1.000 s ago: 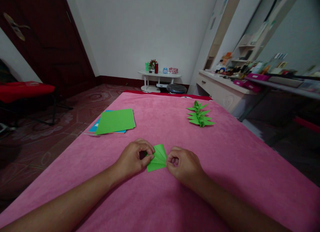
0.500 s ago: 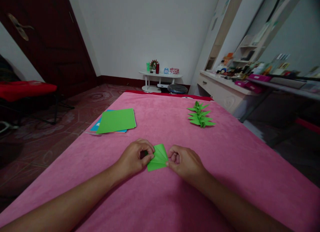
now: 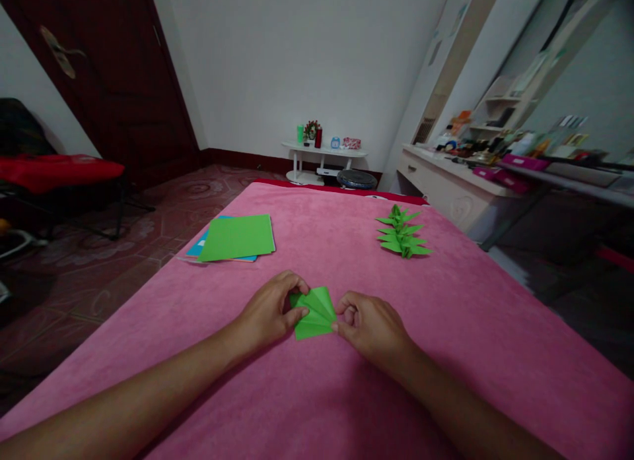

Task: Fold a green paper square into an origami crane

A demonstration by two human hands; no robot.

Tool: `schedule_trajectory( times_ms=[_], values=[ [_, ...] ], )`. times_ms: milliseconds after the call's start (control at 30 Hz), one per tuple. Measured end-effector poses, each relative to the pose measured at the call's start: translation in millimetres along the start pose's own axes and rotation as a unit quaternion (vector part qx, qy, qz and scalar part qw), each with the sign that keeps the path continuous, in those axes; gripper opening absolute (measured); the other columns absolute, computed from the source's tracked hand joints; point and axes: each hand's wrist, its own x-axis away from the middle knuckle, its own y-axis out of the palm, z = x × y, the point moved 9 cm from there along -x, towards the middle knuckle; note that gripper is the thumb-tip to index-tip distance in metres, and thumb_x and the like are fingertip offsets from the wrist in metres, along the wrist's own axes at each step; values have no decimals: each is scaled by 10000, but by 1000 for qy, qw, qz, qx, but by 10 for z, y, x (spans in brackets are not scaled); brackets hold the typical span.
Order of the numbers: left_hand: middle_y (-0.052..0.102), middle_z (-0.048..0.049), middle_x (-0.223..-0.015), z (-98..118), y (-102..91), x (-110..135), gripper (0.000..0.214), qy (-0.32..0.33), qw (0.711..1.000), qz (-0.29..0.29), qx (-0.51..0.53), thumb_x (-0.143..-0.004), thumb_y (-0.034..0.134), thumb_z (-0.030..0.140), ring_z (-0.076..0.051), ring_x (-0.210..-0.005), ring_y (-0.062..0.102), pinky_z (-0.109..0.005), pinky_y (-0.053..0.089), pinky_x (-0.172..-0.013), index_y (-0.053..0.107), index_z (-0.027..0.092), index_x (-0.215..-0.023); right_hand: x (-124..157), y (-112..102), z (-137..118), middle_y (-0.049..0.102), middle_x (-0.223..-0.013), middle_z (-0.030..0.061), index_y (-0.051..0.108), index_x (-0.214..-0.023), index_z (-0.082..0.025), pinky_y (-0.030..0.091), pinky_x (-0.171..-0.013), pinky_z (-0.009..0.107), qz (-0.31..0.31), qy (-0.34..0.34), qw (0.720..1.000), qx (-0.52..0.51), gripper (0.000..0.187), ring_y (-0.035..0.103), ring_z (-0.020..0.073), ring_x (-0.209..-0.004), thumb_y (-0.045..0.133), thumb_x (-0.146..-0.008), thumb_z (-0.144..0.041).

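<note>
A small green folded paper [image 3: 317, 318] with crease lines lies on the pink cloth between my hands. My left hand [image 3: 274, 309] holds its left side, thumb on top and fingers at the upper left edge. With thumb and forefinger, my right hand [image 3: 370, 323] pinches the paper's right corner, its other fingers curled in. Beyond the left hand rests a stack of paper sheets [image 3: 238, 237], green on top with blue ones sticking out below. Several folded green paper pieces with pointed tips [image 3: 403, 232] stand in a row at the far right.
The pink cloth [image 3: 317, 407] covers the surface under my hands. A dressing table [image 3: 450, 176] crowded with bottles and boxes stands at the right. A red chair [image 3: 64, 173] is at the left, and a small white table [image 3: 324, 151] stands against the far wall.
The view has shifted slightly, so everything sits a little further right. My left fingers have spread a bit wider over the paper's upper left. My right hand keeps its pinch.
</note>
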Motion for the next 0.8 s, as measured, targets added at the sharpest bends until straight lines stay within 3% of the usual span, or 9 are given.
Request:
schedule_trajectory(
  times_ms=[133, 267, 600, 800],
  values=[
    [557, -59, -1043, 63, 20, -13, 341, 38, 998, -24, 37, -747, 625, 159, -185, -979, 527, -326, 431, -852, 619, 243, -1077, -7, 18, -3, 621, -634, -47, 591, -756, -231, 256, -507, 226, -5, -8, 1000, 5, 100, 519, 110, -563, 654, -677, -230],
    [505, -65, -1175, -1, 45, -15, 208, 26, 997, -33, 58, -758, 626, 163, -194, -1050, 508, -339, 431, -886, 711, 260, -921, 1, 29, -2, 588, -630, -62, 570, -831, -246, 260, -508, 221, -4, -18, 1000, -5, 175, 505, 109, -563, 648, -677, -224],
    [555, -77, -1109, -94, 45, -39, 115, -9, 997, -24, 76, -710, 672, 163, -180, -938, 551, -320, 459, -825, 747, 225, -772, 44, 16, -86, 586, -687, -42, 619, -793, -238, 296, -536, 208, -3, -60, 998, -33, 94, 499, 107, -605, 600, -703, -219],
    [582, -43, -1032, -96, 64, -187, 131, -17, 996, -84, -15, -627, 716, 155, -164, -839, 571, -272, 448, -743, 747, 248, -714, -134, 54, -70, 580, -598, -35, 659, -698, -213, 254, -482, 208, -56, -57, 997, -4, 122, 503, 102, -554, 586, -745, -298]
  ],
)
